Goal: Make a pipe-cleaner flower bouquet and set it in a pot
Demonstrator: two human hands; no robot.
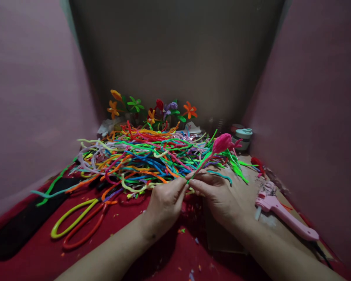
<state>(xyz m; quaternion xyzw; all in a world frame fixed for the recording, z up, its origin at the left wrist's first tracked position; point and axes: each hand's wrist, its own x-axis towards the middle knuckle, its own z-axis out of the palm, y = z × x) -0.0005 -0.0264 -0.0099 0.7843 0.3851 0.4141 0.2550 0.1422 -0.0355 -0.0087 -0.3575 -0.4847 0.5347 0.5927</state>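
Both hands meet at the lower stem of a pink pipe-cleaner flower (222, 143), whose closed bud tilts up to the right. My left hand (167, 201) pinches the stem's lower end between thumb and fingers. Right beside it, my right hand (215, 193) grips the same stem slightly higher, thumb against fingers. A green strand runs along the pink stem near the fingertips. Just behind the hands lies a big heap of pipe cleaners (140, 156) in many colours. The fingertips partly hide the stem's bottom end.
Scissors (76, 224) with yellow and red handles lie at left on the red cloth (105, 261). To the right, a pink glue gun (286, 218) rests on cardboard (226, 238). Finished pipe-cleaner flowers (136, 104) stand at the back, near a lidded cup (243, 139).
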